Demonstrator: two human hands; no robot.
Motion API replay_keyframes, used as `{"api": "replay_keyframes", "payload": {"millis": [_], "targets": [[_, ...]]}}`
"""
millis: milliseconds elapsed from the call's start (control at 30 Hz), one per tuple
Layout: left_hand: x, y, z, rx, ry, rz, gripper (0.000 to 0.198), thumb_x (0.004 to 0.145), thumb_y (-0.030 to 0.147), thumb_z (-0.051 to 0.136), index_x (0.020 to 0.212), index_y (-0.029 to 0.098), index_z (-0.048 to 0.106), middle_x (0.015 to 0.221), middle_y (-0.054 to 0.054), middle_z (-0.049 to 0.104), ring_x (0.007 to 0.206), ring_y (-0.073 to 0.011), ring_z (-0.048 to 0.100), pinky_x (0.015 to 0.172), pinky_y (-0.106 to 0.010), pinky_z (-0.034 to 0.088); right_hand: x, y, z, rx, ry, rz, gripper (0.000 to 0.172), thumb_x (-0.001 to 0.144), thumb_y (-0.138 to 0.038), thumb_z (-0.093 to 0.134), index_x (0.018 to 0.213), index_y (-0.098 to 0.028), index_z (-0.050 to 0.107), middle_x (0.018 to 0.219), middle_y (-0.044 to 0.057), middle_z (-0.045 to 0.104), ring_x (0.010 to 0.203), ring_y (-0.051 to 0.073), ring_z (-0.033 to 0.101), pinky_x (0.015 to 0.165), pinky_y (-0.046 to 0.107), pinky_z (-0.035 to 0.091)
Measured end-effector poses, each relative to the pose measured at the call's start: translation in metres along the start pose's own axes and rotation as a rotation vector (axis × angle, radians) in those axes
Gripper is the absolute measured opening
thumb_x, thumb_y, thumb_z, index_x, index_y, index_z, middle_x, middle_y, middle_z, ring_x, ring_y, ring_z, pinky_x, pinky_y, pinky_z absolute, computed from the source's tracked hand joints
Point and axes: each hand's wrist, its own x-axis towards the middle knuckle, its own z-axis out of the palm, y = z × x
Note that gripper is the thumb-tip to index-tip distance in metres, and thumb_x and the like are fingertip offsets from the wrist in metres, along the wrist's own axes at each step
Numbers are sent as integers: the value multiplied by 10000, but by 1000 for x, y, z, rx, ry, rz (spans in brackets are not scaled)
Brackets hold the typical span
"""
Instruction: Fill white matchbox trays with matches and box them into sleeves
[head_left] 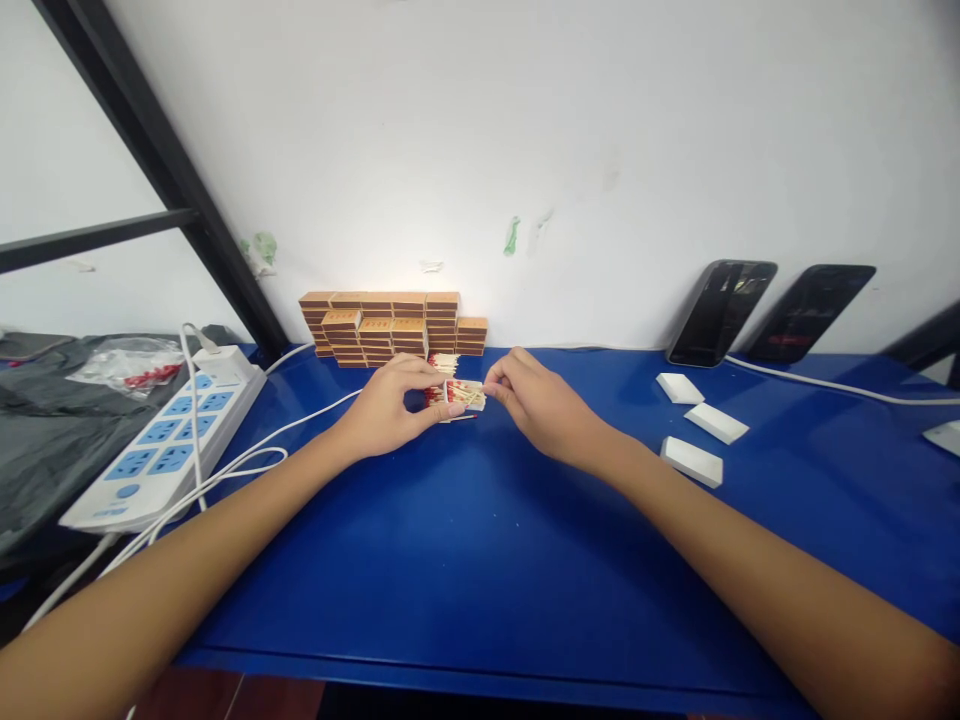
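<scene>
Between my hands is a small white matchbox tray [480,404] with red-tipped matches [466,392] lying in it. My left hand [391,405] is closed on the tray's left side, thumb at the near edge and fingers behind. My right hand [536,400] is at the tray's right end with thumb and fingertips pinched together; whether they grip the tray edge or a match is hidden. Loose matches lie on the blue table behind and beside the tray, partly covered by my left hand. Stacked matchboxes [390,325] stand just beyond, against the wall.
Three white trays [694,461] lie on the right of the blue table [450,560]. Two phones [721,312] lean on the wall behind them. To the left are a power strip [169,440], white cables [247,460] and a dark plastic bag [45,430].
</scene>
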Motion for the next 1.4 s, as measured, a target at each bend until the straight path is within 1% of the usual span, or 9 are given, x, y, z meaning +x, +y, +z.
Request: {"api": "replay_keyframes", "payload": {"millis": [200,300,467,533,600,733,833,1133,1400], "targets": [[-1,4,1,-45,-32,4,321,916,511,735,1155,306,799,1100,-58,772,1054,-269,661,953,-438,512,-1,-3,1,27,54,-58,76,1012,-226,549,988,-218,621,1008,52,593,833,183,575,745,320,440],[-1,5,1,-49,-32,-11,320,920,505,734,1164,309,796,1096,-54,772,1042,-265,662,954,-439,514,1,-3,-8,44,69,-43,107,1013,-263,557,967,-213,639,967,51,621,828,185,583,732,320,440],[-4,19,5,-25,-59,17,334,898,531,755,1136,301,801,1091,-48,763,1044,-259,643,944,-428,516,-4,-1,-43,7,-189,-45,107,985,-267,597,944,-227,687,939,38,663,806,182,597,718,318,452],[-6,27,8,-26,-111,48,344,899,529,755,1159,308,794,1075,-46,753,1035,-251,635,963,-427,506,-12,0,-53,2,-234,-53,76,959,-291,646,981,-242,699,957,37,666,808,184,599,710,319,460],[-8,32,11,-16,-154,52,371,880,562,761,1158,318,796,1072,-50,743,1052,-259,626,970,-433,502,-23,2,-56,30,-257,-60,129,925,-320,700,1035,-254,700,966,37,658,805,185,597,703,320,473],[-11,35,15,37,-247,49,441,848,631,757,1158,320,796,1109,-62,729,1109,-286,616,1012,-463,481,-43,4,-49,131,-331,-22,258,905,-383,739,1134,-273,690,1011,35,643,772,171,590,667,315,501],[-13,35,15,82,-260,59,516,815,667,768,1186,308,786,1137,-70,723,1141,-304,605,1040,-482,458,-50,3,-44,139,-360,-8,296,904,-382,747,1178,-287,685,1014,28,636,773,170,598,657,315,511],[-12,39,15,47,-287,98,409,830,594,800,1081,272,802,1085,-44,714,1097,-251,606,1043,-440,448,-53,-3,-24,119,-264,-65,105,990,-241,619,1076,-239,679,1117,34,619,751,125,579,703,301,491],[-12,39,16,35,-254,162,386,834,551,815,1050,231,786,1110,-56,715,1096,-245,622,1027,-422,473,-54,-6,-12,58,-186,-30,71,992,-289,651,1002,-219,657,1061,17,614,734,118,554,692,290,449]]}}
